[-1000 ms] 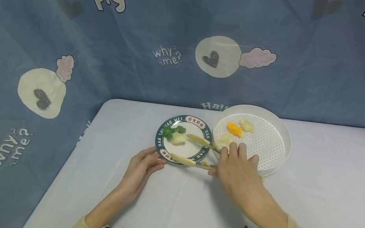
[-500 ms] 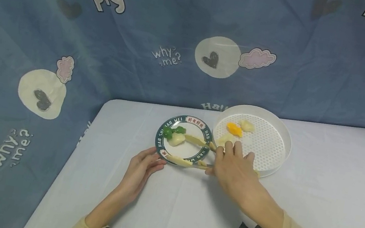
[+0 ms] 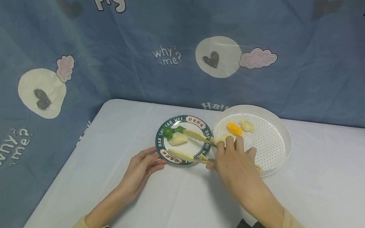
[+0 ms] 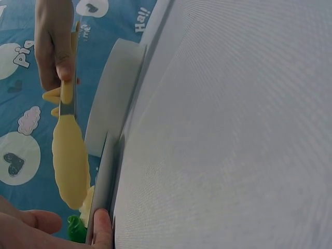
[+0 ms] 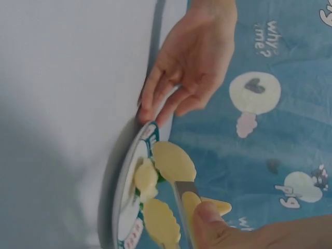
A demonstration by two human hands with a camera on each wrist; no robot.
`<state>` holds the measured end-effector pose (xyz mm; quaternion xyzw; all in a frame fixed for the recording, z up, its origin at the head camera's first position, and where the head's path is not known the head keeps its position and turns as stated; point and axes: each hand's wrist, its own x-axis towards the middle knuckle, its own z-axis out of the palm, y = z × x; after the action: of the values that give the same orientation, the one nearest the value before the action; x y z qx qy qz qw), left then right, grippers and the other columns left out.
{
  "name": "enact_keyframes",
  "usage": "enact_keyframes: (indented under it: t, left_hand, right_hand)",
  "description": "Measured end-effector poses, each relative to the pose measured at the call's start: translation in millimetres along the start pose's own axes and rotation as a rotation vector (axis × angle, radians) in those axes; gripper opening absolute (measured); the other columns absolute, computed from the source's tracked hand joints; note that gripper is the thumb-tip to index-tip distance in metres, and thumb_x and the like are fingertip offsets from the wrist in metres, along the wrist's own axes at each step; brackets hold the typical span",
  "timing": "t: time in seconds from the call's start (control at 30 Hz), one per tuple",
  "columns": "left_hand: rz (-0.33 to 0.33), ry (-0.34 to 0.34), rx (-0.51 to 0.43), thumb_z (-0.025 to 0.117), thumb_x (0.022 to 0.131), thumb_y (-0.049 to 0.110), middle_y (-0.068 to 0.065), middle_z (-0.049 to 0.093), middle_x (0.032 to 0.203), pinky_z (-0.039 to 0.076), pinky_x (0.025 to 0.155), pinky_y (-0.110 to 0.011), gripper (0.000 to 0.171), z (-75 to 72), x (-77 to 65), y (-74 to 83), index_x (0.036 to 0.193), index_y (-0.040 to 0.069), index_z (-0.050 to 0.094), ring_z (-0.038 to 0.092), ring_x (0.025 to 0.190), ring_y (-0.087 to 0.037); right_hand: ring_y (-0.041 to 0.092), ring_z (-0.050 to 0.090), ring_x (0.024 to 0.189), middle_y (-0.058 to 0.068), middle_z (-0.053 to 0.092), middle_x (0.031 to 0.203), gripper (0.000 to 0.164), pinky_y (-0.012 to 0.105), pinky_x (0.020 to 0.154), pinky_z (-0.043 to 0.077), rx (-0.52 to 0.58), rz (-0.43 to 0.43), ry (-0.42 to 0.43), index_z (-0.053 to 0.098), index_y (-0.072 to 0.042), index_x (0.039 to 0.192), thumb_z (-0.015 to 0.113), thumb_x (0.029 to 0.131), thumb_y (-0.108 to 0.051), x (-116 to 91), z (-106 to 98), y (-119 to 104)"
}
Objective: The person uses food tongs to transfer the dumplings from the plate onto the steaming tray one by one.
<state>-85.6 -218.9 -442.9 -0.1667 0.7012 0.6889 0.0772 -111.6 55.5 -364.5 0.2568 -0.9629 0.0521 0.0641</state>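
Note:
My left hand (image 3: pixel 141 169) pinches the near-left rim of a small round plate (image 3: pixel 158 140) with a dark green patterned border. In the left wrist view the thumb lies over the rim and a finger (image 4: pixel 102 228) under it. My right hand (image 3: pixel 236 168) grips yellow-tipped tongs (image 3: pixel 181 155) with metal arms. Their two scalloped tips stand spread over the plate, on either side of a pale yellow dumpling-shaped piece (image 3: pixel 178 139). Green pieces (image 3: pixel 167 132) lie beside it at the plate's left. The right wrist view shows the tips (image 5: pixel 175 162) close to the pale piece (image 5: pixel 146 179).
A round white tray with a perforated bottom (image 3: pixel 267 143) stands right of the plate, partly behind my right hand. In it lie an orange piece (image 3: pixel 234 129) and pale yellow pieces (image 3: pixel 246 126). A white cloth covers the table (image 3: pixel 329 185); a blue printed curtain (image 3: pixel 147 17) hangs behind.
My right hand has shifted slightly left with the tongs, whose tips sit farther left over the plate. The pale piece has moved a little. My left hand stays at the rim.

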Motion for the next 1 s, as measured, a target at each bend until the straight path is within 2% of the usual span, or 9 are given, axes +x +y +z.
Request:
enact_keyframes:
  t: [0.3,0.53,0.77,1.0]
  left_hand:
    - [0.001,-0.001,0.012,0.046,0.108,0.012,-0.024,0.055,0.145,0.063,0.105,-0.017,0.060,0.3,0.0,-0.7,0.164,-0.003,0.031,0.069,0.120,-0.015]
    - [0.002,0.001,0.009,0.047,0.108,0.012,-0.024,0.056,0.144,0.063,0.105,-0.017,0.060,-0.2,-0.1,-0.3,0.164,-0.003,0.032,0.070,0.119,-0.014]
    - [0.002,0.007,0.010,0.047,0.108,0.012,-0.024,0.056,0.144,0.063,0.105,-0.017,0.060,0.7,-0.7,0.2,0.164,-0.003,0.032,0.070,0.119,-0.014]
    - [0.000,0.011,-0.014,0.046,0.109,0.010,-0.024,0.057,0.141,0.064,0.105,-0.018,0.059,1.6,-0.4,0.4,0.164,-0.004,0.032,0.070,0.116,-0.012]
  right_hand:
    - [0.033,0.044,0.093,0.014,0.049,0.094,0.046,0.044,0.063,0.041,-0.005,-0.008,0.003,0.059,0.001,0.110,0.073,0.098,-0.041,17.8,9.5,-3.3]
    - [0.035,0.048,0.096,0.014,0.054,0.096,0.044,0.049,0.064,0.050,-0.024,-0.017,0.048,0.059,-0.002,0.110,0.075,0.096,-0.040,18.6,15.4,-4.4]
    - [0.036,0.047,0.098,0.014,0.052,0.097,0.042,0.050,0.065,0.050,0.002,-0.024,-0.008,0.059,-0.002,0.114,0.074,0.099,-0.037,16.2,17.2,-2.0]
    - [0.038,0.047,0.105,0.014,0.052,0.102,0.042,0.054,0.070,0.050,0.062,0.014,-0.118,0.058,-0.003,0.123,0.071,0.101,-0.037,13.5,6.7,5.5]
